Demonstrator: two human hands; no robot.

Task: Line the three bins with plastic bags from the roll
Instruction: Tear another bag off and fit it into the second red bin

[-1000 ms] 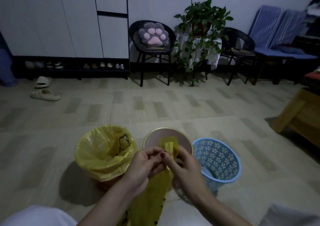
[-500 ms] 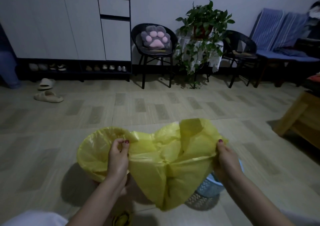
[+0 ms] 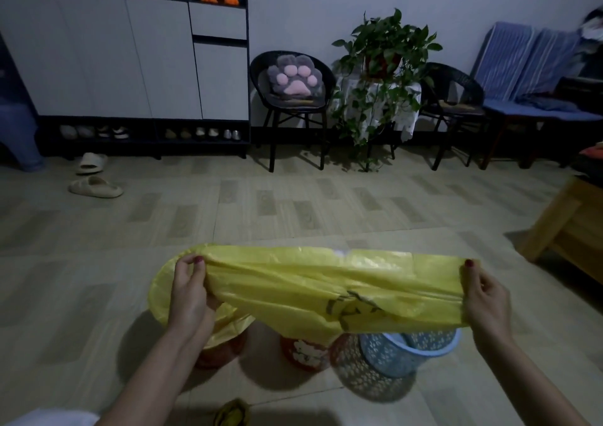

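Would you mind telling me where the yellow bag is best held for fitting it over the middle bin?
Probably at its open rim, at two opposite ends, coming in from the left and right. The yellow bag hangs stretched wide between the left hand and right hand, each pinching an end, so the mouth can drop over the middle bin.

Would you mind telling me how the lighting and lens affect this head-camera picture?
Head view: dim and bluish, with soft shadows under the bins; wide-angle bending curves the cabinet and the edges; the yellow bag stays bright, while the right edge smears.
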